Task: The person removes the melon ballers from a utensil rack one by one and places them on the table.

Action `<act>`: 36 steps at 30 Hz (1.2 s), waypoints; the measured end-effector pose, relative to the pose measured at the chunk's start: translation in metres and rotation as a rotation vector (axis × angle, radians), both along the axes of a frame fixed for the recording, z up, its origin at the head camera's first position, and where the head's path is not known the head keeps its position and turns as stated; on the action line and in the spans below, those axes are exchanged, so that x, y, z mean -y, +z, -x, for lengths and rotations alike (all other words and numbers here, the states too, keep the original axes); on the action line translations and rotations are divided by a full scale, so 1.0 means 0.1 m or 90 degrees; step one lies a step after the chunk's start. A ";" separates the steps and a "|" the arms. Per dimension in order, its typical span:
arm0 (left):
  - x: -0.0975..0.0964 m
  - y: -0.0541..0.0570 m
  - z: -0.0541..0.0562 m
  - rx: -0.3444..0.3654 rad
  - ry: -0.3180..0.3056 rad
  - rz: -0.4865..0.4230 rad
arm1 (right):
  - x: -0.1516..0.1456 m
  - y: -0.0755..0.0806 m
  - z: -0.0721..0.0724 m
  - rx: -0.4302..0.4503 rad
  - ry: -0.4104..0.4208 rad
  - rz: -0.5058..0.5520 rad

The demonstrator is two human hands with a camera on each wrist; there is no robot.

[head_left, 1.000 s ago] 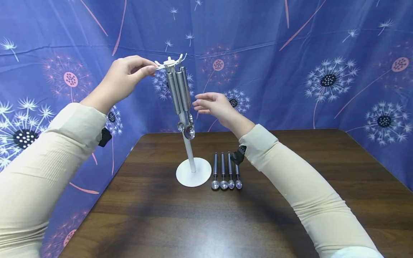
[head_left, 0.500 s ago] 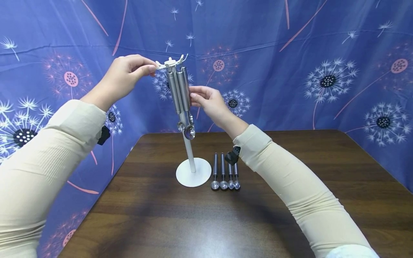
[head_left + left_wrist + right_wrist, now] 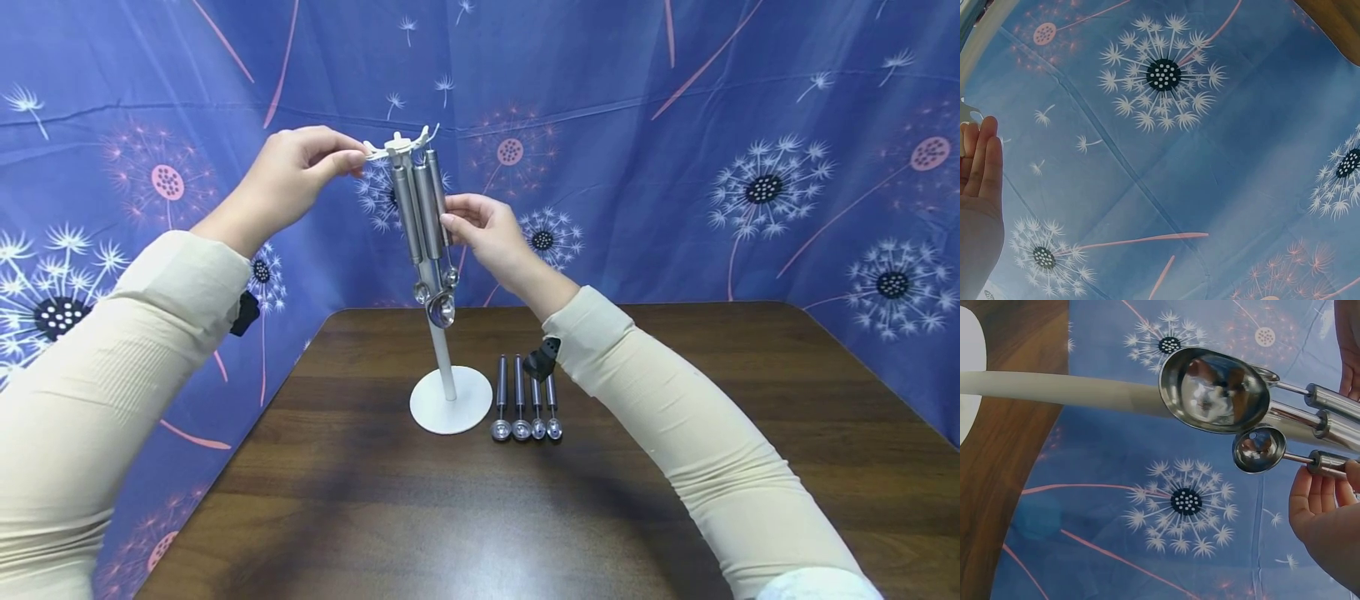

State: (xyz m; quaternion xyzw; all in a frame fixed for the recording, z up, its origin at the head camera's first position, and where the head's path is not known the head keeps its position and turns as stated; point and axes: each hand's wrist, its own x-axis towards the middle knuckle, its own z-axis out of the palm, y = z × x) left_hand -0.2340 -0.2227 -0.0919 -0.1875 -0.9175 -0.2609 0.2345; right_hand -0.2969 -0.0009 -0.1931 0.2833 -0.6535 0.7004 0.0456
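Note:
A white stand (image 3: 441, 358) with a ring of upturned hooks (image 3: 399, 145) rises from a round base on the table. My left hand (image 3: 303, 171) pinches one of those hooks on the left side, between thumb and fingers. Just below the hooks, my right hand (image 3: 487, 237) pinches the steel handle of a small melon baller (image 3: 1259, 449), whose round bowl hangs downward. Beside it hang a larger steel scoop (image 3: 1213, 390) and another small scoop (image 3: 422, 292), handles up against the pole. In the left wrist view only part of the left hand (image 3: 982, 187) shows at the edge.
Several more steel scoops (image 3: 501, 429) lie in a row on the brown wooden table (image 3: 360, 500), right of the white base (image 3: 427, 414). The right wrist camera (image 3: 542, 358) hides part of their handles. A blue dandelion-print cloth (image 3: 637, 167) hangs behind.
My right hand came in from the right and took hold of the small melon baller's handle. The baller has since shifted slightly up and right. My left hand stays at the hook.

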 end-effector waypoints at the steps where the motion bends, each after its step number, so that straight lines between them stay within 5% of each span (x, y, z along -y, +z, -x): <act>1: 0.00 0.00 0.00 -0.001 0.000 0.000 | 0.00 0.00 0.00 0.004 -0.002 0.002; 21: -0.05 -0.04 0.02 -0.030 0.032 -0.004 | -0.13 0.06 -0.06 0.014 -0.029 0.058; 36: -0.05 -0.04 0.02 -0.047 0.035 -0.019 | -0.31 -0.10 0.03 0.053 -0.053 0.028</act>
